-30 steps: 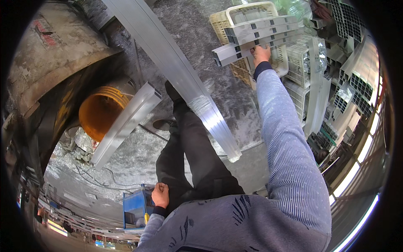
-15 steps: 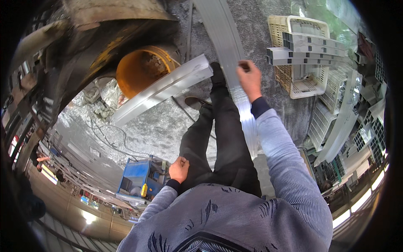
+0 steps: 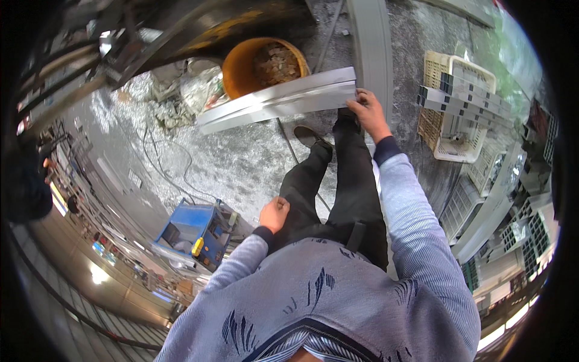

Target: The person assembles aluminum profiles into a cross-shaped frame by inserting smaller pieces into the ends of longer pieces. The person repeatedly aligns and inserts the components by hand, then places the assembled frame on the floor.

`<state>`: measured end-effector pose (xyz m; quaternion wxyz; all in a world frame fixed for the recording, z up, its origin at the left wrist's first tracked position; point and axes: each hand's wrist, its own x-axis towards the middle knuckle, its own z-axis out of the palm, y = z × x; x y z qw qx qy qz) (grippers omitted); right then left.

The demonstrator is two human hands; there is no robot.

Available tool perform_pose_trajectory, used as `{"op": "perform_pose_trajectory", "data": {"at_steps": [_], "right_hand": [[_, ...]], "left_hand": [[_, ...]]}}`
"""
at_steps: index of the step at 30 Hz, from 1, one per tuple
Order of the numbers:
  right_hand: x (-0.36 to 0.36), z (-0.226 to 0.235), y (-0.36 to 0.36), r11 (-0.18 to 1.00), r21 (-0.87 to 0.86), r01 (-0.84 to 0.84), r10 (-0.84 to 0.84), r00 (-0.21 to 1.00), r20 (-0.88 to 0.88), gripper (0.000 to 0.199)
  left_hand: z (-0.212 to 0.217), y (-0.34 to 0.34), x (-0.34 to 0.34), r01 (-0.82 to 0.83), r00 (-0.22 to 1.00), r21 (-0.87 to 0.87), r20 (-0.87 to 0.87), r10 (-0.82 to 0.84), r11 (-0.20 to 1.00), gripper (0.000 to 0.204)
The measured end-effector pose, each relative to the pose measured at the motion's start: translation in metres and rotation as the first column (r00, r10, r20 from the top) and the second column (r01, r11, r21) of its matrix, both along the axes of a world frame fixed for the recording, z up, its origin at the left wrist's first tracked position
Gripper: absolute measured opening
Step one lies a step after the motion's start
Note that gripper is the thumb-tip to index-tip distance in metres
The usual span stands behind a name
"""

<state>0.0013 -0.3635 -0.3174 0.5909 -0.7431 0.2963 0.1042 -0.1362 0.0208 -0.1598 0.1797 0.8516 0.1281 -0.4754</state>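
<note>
The long aluminium profile (image 3: 283, 99) lay slanted across the upper middle of the frame, its right end grasped by the right hand (image 3: 369, 113), its left end reaching toward the upper left above the orange bucket (image 3: 258, 63). The piece was in hand but, by my judgement, not yet set down anywhere. The left hand (image 3: 274, 214) hung clenched and empty at centre, beside the dark trousers. At upper right, more profiles (image 3: 464, 102) rested across a cream crate (image 3: 443, 142); a blue machine (image 3: 199, 232) sat lower left.
</note>
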Motion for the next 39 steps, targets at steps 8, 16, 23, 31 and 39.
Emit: {"op": "perform_pose_trajectory", "data": {"at_steps": [8,16,23,31,39], "right_hand": [[-0.011,0.067,-0.011,0.985,0.168,0.031,-0.031,1.000,0.000,0.017],[0.019,0.007,-0.057,0.886,0.357,0.296,-0.285,0.955,-0.083,0.018],[-0.019,-0.027,-0.074,0.750,0.385,0.538,-0.504,0.842,-0.194,0.015],[-0.013,-0.017,-0.110,0.738,0.474,0.480,-0.500,0.861,-0.095,0.013],[-0.036,0.046,-0.182,0.698,0.475,0.536,-0.637,0.768,0.069,0.006]], "left_hand": [[-0.048,0.030,0.037,-0.500,0.866,-0.279,-0.131,0.483,0.820,0.037],[-0.102,-0.028,0.175,0.128,0.775,-0.156,0.632,-0.001,0.979,0.075],[-0.118,-0.045,0.207,0.421,0.679,0.189,0.583,-0.446,0.887,0.079],[-0.162,-0.031,0.231,0.572,0.430,0.297,0.685,-0.588,0.765,0.068],[-0.163,-0.039,0.243,0.478,0.392,0.280,0.781,-0.487,0.833,0.055]]}}
